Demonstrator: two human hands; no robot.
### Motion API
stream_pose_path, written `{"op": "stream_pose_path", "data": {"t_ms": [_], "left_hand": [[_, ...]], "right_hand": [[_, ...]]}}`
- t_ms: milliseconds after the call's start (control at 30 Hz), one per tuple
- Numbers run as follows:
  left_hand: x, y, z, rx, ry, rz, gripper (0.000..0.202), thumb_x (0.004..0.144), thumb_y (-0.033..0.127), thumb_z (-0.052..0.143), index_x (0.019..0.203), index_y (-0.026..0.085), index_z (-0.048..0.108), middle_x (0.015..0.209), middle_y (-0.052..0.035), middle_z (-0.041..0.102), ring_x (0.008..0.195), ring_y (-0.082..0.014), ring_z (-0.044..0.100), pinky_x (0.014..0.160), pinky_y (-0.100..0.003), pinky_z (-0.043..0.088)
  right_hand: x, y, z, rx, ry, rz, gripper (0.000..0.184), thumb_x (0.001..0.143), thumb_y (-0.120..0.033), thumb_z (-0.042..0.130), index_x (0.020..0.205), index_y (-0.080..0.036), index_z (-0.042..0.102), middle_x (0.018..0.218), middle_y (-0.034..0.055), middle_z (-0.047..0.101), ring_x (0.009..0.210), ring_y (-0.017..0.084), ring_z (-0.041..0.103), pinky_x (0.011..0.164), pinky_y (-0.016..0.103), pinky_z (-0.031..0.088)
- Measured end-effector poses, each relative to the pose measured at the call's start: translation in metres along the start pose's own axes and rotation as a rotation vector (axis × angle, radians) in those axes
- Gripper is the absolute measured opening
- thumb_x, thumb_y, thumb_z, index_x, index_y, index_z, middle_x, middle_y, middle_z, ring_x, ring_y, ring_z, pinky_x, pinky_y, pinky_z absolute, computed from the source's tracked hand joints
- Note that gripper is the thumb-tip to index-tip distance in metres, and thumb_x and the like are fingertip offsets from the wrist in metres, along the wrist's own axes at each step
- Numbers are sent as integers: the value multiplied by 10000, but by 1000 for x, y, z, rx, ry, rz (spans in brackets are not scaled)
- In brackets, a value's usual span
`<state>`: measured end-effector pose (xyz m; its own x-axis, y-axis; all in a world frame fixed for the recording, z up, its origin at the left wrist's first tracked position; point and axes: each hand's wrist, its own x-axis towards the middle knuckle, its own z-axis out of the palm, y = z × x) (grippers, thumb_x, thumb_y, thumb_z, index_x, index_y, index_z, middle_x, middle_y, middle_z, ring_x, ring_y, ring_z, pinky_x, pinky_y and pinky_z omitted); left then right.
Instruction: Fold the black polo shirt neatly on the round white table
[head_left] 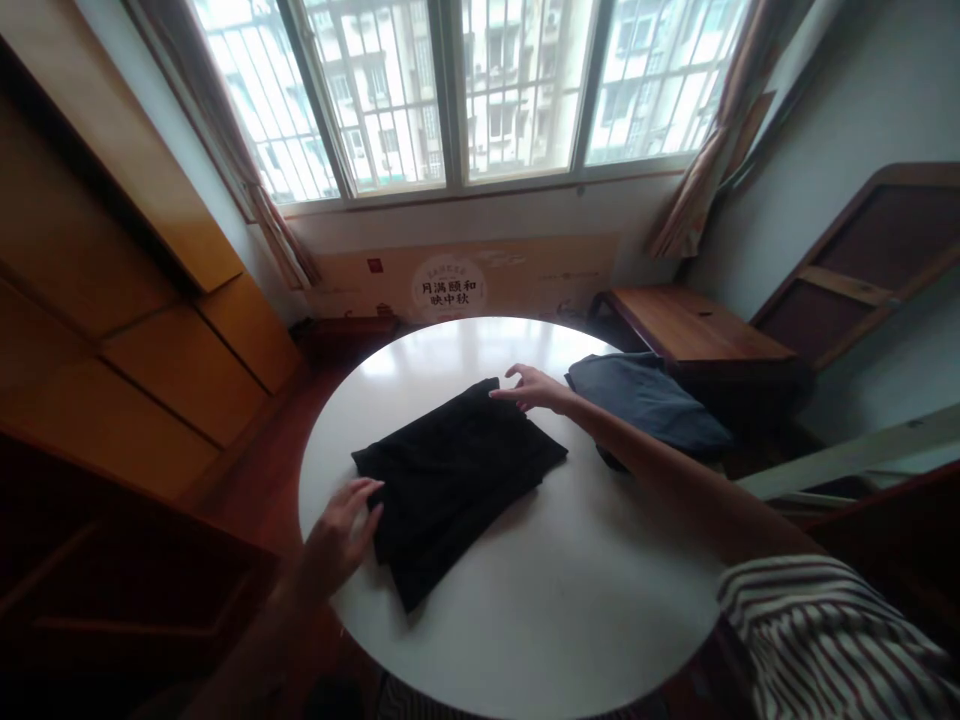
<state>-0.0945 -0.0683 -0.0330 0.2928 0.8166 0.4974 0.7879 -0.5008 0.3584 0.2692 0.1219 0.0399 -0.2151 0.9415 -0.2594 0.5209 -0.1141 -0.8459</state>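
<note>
Now both open hands, left hand (341, 535) and right hand (534, 388), flatten the black garment (450, 470)

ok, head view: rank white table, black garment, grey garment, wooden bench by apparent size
1. white table
2. black garment
3. wooden bench and grey garment: look alike, and the bench sits farther off, so unranked.

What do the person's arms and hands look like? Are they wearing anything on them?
Both hands are bare: no gloves or rings that I can make out on the left hand or the right hand. The forearms are bare too. By the right shoulder there's a striped sleeve, whitish with dark thin stripes.
</note>
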Motion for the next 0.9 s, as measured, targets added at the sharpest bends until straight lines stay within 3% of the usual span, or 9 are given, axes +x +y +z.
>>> {"op": "stream_pose_path", "data": {"t_ms": [100, 200, 267, 367, 467, 533, 667, 767, 900], "left_hand": [[-23, 26, 0, 90, -109, 155, 405, 911, 312, 612, 1308, 234, 577, 1229, -113, 619, 1122, -273, 617, 923, -433, 575], [-28, 36, 5, 158, -116, 217, 381, 948, 198, 519, 1326, 204, 569, 1209, -124, 631, 1067, -252, 637, 884, -401, 594], [-25, 39, 6, 191, -91, 260, 403, 950, 106, 456, 1332, 181, 559, 1100, -116, 664, 967, -230, 657, 842, -378, 602], [-17, 48, 0, 212, -40, 324, 448, 944, 50, 446, 1371, 169, 516, 945, -87, 674, 829, -202, 657, 764, -334, 601], [-9, 66, -9, 185, -9, 355, 481, 948, 46, 463, 1413, 170, 464, 935, -85, 662, 801, -184, 651, 746, -304, 583], [-7, 77, -12, 161, -54, 393, 464, 954, 53, 462, 1406, 156, 466, 922, -83, 656, 785, -177, 644, 730, -295, 575], [-14, 85, -4, 164, -220, 467, 341, 965, 64, 435, 1272, 118, 573, 833, -70, 641, 721, -182, 624, 676, -319, 573], [-20, 84, 1, 142, -292, 446, 276, 980, 115, 447, 1198, 108, 615, 854, -83, 651, 748, -196, 630, 702, -346, 576], [-6, 84, 3, 0, -350, 347, 250, 999, 256, 484, 1158, 149, 645, 940, -92, 668, 824, -199, 633, 762, -354, 559]], "right_hand": [[-14, 11, -1, -175, -128, -18, 785, 661, -460, 863, 1284, -172, 483, 768, -15, 579, 595, 113, 559, 509, 209, 497], [-25, 20, -3, -247, -182, -29, 785, 666, -282, 862, 1332, -199, 454, 766, -39, 558, 616, 95, 527, 514, 172, 447], [-30, 24, -7, -211, -194, -30, 748, 699, -210, 818, 1344, -215, 440, 752, -50, 544, 590, 84, 503, 500, 166, 422], [-32, 24, -18, -47, -166, -82, 616, 784, -230, 723, 1327, -227, 432, 756, -46, 538, 539, 77, 475, 464, 171, 404], [-34, 22, -31, 72, -148, -163, 578, 824, -239, 660, 1339, -219, 398, 790, -25, 552, 539, 84, 487, 447, 176, 411], [-35, 24, -38, 42, -161, -176, 556, 828, -234, 648, 1331, -212, 410, 816, -11, 572, 540, 82, 489, 443, 172, 409], [-39, 35, -40, -291, -187, -122, 550, 804, -179, 657, 1319, -176, 465, 945, 59, 644, 609, 108, 564, 495, 186, 450], [-42, 38, -33, -590, -239, -156, 578, 793, -141, 659, 1344, -137, 485, 1020, 109, 679, 756, 180, 653, 609, 232, 507], [-41, 23, -3, -845, 33, -387, 458, 903, -191, 563, 1351, -109, 517, 1188, 186, 649, 1059, 273, 645, 890, 336, 494]]}}
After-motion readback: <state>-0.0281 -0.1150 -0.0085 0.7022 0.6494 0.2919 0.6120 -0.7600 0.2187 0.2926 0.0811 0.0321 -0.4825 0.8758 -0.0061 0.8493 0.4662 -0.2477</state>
